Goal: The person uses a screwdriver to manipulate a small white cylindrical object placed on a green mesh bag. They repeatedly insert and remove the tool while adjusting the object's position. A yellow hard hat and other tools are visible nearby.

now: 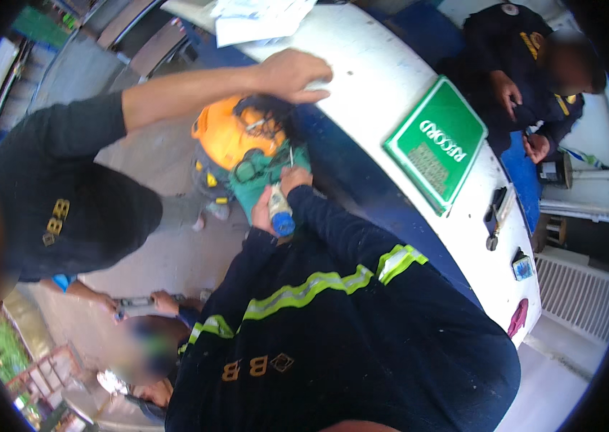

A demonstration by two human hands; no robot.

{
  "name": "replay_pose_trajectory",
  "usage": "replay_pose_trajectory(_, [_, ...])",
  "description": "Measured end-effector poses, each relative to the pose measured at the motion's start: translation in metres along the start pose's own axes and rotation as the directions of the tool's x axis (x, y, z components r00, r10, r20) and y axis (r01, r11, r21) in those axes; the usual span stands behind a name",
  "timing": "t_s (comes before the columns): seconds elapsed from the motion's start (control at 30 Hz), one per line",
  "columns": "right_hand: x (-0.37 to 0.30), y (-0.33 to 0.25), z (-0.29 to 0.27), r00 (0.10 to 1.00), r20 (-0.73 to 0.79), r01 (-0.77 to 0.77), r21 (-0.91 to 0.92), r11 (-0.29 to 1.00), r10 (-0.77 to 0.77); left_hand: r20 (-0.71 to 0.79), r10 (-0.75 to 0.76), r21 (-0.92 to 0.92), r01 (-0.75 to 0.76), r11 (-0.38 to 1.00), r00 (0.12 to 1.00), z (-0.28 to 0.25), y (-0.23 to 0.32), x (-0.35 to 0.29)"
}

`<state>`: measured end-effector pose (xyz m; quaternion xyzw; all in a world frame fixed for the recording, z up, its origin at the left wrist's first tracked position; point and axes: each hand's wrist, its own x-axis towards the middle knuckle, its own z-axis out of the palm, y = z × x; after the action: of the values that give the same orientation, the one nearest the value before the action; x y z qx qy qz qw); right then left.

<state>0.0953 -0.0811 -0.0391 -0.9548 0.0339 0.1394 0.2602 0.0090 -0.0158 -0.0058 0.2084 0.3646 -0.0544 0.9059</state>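
A white bottle (276,200) with a blue cap at its near end is in my left hand (262,210), whose fingers are wrapped round it. Beside it, my right hand (296,178) is closed at the edge of a green cloth or bag (267,175). A thin light-coloured piece stands up from my right hand; I cannot make out what it is. Just beyond both hands lies an orange hard hat (221,135) with dark straps or netting (270,122) on it, resting against the green material.
A long white table (362,65) curves along my right, bearing a green record book (437,144), papers (257,20) and small items. A person in a black T-shirt (66,187) reaches across to the table edge. Another sits beyond it (513,72); someone (167,302) is low at left.
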Motion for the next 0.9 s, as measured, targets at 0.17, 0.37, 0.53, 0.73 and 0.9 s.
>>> replay_pose_trajectory(0.17, [0.006,-0.024,-0.009,0.949,-0.079,0.309,0.058,0.949,-0.305,0.153,0.066,-0.034,-0.062,0.998,0.986,-0.019,0.016,0.013])
replay_pose_trajectory(0.37, [0.038,-0.006,-0.006,0.954,0.053,0.299,-0.227,0.927,-0.294,0.322,-0.004,-0.044,0.019,0.999,0.947,-0.036,0.025,-0.004])
replay_pose_trajectory(0.53, [0.07,0.03,-0.04,0.946,-0.093,0.318,0.077,0.945,-0.311,0.223,-0.008,0.033,0.001,0.999,0.975,-0.039,0.022,-0.016])
replay_pose_trajectory(0.73, [0.054,-0.022,-0.031,0.986,0.004,0.151,0.388,0.909,-0.166,0.228,-0.137,0.027,0.134,0.991,0.964,-0.045,0.016,-0.001])
replay_pose_trajectory(0.9, [0.034,-0.027,-0.048,0.959,0.049,0.263,0.209,0.942,-0.279,0.153,-0.113,-0.038,0.12,0.992,0.982,-0.026,0.019,-0.001])
